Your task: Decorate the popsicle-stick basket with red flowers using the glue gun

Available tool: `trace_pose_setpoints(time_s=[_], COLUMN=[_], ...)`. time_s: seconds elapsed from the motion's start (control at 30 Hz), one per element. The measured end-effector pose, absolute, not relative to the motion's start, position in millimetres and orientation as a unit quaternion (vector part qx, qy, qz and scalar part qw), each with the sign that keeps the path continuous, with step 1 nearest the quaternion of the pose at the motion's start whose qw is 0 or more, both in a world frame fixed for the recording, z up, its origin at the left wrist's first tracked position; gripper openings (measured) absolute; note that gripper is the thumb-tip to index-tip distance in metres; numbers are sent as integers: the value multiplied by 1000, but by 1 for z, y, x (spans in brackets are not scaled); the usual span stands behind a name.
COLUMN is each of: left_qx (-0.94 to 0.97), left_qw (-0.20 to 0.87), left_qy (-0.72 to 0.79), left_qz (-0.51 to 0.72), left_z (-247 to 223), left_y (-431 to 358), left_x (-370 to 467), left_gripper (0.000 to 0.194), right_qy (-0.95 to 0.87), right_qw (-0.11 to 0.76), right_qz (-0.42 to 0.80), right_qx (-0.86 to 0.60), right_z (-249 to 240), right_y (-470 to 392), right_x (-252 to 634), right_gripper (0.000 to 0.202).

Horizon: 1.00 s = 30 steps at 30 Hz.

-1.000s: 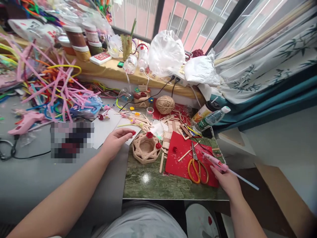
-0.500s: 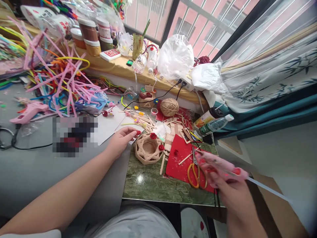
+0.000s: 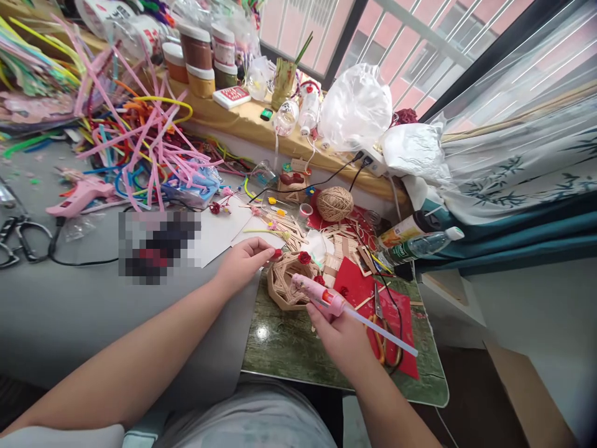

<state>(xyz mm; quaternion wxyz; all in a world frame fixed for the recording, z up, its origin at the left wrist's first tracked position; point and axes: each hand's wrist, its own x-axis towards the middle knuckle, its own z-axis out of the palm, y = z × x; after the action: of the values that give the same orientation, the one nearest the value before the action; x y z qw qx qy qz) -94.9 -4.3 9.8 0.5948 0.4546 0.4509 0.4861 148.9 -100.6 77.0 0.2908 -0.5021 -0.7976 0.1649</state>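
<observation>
The left hand pinches a small red flower between thumb and fingertips, while the right hand is wrapped around a pink glue gun. Between them, on the green counter, sits a twine basket, upright, its opening upward.

The relation that matters is between the nozzle and the pinched flower. The glue gun's long axis runs on a slant, from the white glue stick at the near right to the nozzle at the far left, and that tip hangs over the basket's opening. From the nozzle, the flower lies farther left and a little farther from the person, with a clear gap between. The basket itself has no marked long axis; it lies to the right of the left hand and slightly nearer the person, and ahead and to the left of the right hand. The left fingertips are just beside its far left rim; whether the flower touches the rim cannot be told. The right hand is close to its near right side, the glue gun hiding part of that edge.

Two more red flowers sit along the rim, one at the far side, one at the right, partly behind the gun. Scissors lie on a red sheet beyond the right wrist.
</observation>
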Motion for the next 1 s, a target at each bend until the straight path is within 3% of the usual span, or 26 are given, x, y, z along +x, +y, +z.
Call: trace_pose_setpoints(time_s=[0.5, 1.0], left_qx=[467, 475], left_qw=[595, 587], left_qy=[445, 449], left_qz=[479, 477], left_z=[13, 15], left_y=[-6, -7], left_x=[-96, -96], left_gripper=[36, 35], right_qy=[-730, -710], right_qw=[193, 235], right_qz=[247, 324], right_qx=[-607, -580], right_z=[78, 77], right_y=[-95, -92], right_x=[126, 124], right_gripper=[37, 46])
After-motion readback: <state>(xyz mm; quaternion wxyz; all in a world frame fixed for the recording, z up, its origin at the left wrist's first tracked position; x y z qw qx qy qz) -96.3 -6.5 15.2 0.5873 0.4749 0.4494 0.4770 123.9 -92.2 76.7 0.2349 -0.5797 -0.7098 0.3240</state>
